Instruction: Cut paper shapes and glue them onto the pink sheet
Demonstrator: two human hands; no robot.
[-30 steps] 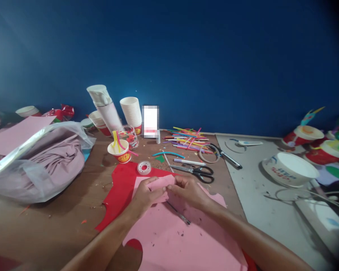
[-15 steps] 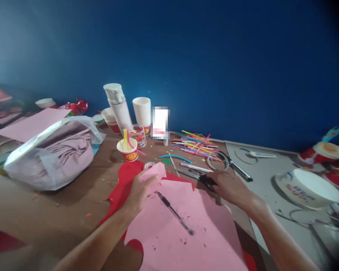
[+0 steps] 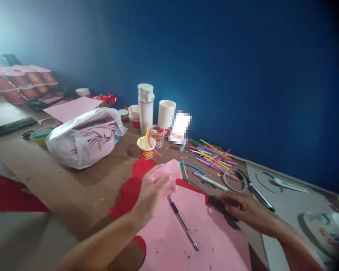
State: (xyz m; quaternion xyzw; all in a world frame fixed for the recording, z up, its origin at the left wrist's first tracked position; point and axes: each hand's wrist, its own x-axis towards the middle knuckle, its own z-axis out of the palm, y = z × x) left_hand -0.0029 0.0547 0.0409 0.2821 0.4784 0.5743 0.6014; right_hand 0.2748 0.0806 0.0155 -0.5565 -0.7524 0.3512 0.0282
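Observation:
My left hand (image 3: 155, 192) is closed on a small piece of pink paper (image 3: 173, 167), thumb on top. A large pink paper sheet (image 3: 183, 226) with cut edges lies below, over red paper (image 3: 142, 169). On the sheet rests a black-and-clear pen (image 3: 183, 224), its upper end just below my left hand. My right hand (image 3: 240, 207) is closed round the black handles of the scissors (image 3: 220, 209) at the sheet's right edge. The scissors are blurred and their blades cannot be made out.
Coloured sticks (image 3: 211, 154), a tape roll (image 3: 234, 180), a marker (image 3: 210, 180) and a cutter knife (image 3: 261, 195) lie beyond my right hand. Behind stand a paper cup (image 3: 146, 147), a white bottle (image 3: 145, 113) and stacked cups (image 3: 166, 116). A plastic bag (image 3: 81, 143) of pink material sits left.
The view has turned left. My right hand has drawn the scissors back toward me, off the spot beside the marker. My left hand still holds the small pink paper, now turned somewhat.

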